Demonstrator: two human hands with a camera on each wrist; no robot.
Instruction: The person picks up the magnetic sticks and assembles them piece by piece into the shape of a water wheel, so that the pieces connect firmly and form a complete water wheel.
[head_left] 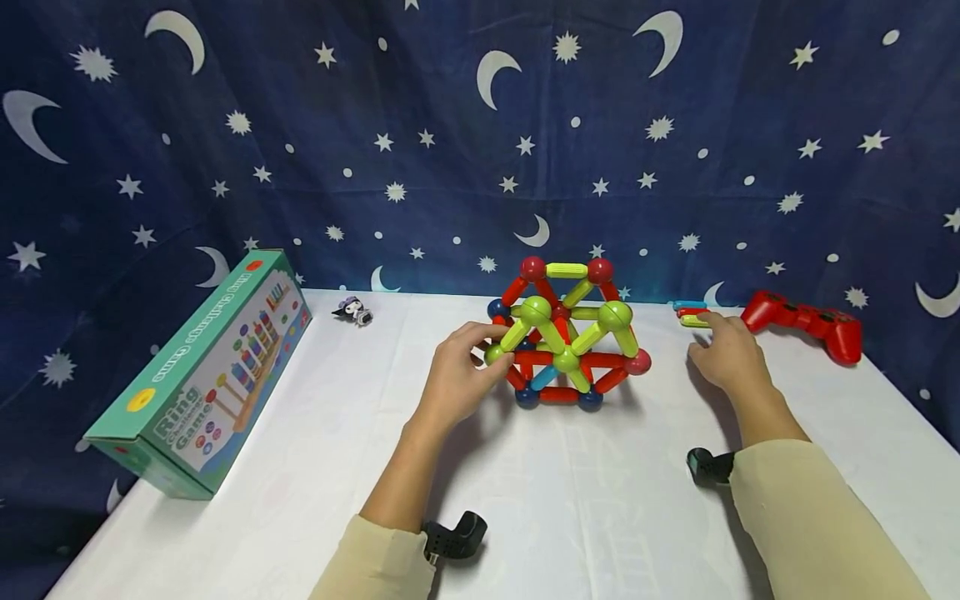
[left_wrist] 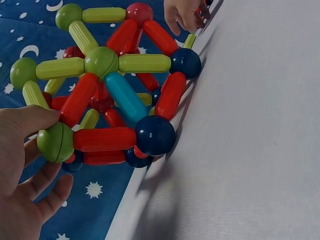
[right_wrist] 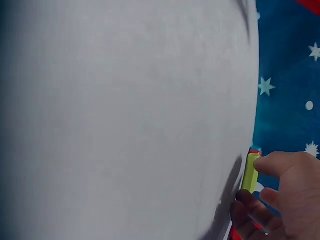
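Note:
A ball-and-stick magnetic structure (head_left: pixel 558 358) of red, yellow-green and blue rods with red, green and dark blue balls stands on the white table. My left hand (head_left: pixel 463 375) pinches a green ball (left_wrist: pixel 55 141) at its left corner, thumb over the top and fingers behind. Farther right, my right hand (head_left: pixel 731 354) reaches to a small group of loose rods. Its fingertips are right at a yellow-green rod (right_wrist: pixel 251 172), thumb and fingers spread apart. A red rod (head_left: pixel 690 312) and a blue rod (head_left: pixel 686 304) lie just behind that one.
A red game controller (head_left: pixel 806 323) lies right of my right hand. At the left stands a green ring-game box (head_left: pixel 217 375), with a small figurine (head_left: pixel 352 311) beside it. A dark blue curtain (head_left: pixel 435 208) with moons and stars hangs behind the table.

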